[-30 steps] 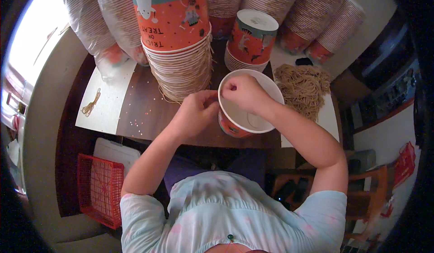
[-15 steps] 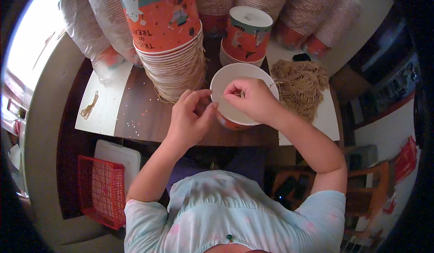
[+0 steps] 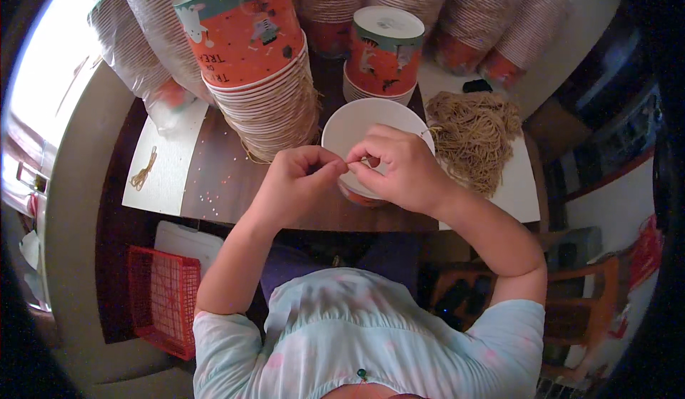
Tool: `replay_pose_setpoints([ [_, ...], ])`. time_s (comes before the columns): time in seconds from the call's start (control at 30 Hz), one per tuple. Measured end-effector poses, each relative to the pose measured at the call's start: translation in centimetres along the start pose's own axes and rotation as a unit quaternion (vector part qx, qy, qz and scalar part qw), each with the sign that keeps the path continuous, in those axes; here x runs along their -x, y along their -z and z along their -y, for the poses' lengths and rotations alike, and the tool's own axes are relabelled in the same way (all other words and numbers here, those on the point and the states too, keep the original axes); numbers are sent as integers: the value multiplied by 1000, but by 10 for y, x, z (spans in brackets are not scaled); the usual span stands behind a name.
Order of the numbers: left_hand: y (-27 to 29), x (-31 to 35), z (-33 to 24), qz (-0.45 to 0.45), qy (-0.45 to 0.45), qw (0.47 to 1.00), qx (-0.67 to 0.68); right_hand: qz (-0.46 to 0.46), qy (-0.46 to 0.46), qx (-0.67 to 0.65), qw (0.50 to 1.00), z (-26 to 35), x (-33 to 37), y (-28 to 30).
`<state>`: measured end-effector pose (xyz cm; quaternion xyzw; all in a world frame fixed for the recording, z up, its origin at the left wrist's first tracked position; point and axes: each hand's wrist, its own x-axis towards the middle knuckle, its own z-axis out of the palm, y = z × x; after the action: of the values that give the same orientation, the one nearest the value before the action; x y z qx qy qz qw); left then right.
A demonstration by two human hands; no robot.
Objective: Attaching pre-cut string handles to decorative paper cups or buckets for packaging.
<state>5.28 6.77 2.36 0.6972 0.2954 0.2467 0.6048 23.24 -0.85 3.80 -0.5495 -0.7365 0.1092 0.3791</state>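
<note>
A white-lined paper bucket (image 3: pixel 341 131) with an orange outside stands open in front of me on the brown table. Over its near rim, my left hand (image 3: pixel 298 185) and my right hand (image 3: pixel 407 169) meet fingertip to fingertip. Both are closed in a pinch on a thin tan cord (image 3: pixel 368 159), mostly hidden by the fingers. Some of the cord also shows at the bucket's right rim, beside the tangled heap of tan cords (image 3: pixel 474 139).
A tall stack of orange and green buckets (image 3: pixel 246 39) with cords stands left, a shorter bucket stack (image 3: pixel 385 53) behind. Wrapped bucket stacks (image 3: pixel 478 14) line the back. A small cord bundle (image 3: pixel 145 171) lies left on a white board. Below is a red basket (image 3: pixel 165 299).
My left hand has moved right and closed its fingers, so its tips now meet those of my right hand. My right hand has shifted slightly down, still pinching.
</note>
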Motion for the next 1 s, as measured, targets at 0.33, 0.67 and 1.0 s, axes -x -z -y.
replay_pose_setpoints([
  [0.33,-1,8,-3,-54,-64,982,-170,67,57,-12,996,-12,-13,1],
  [0.67,0,3,25,-146,-43,981,-123,240,-82,-85,963,-51,-36,-18],
  [1.0,-5,-1,26,-168,-31,975,-140,236,-119,-101,959,-61,-42,-23],
])
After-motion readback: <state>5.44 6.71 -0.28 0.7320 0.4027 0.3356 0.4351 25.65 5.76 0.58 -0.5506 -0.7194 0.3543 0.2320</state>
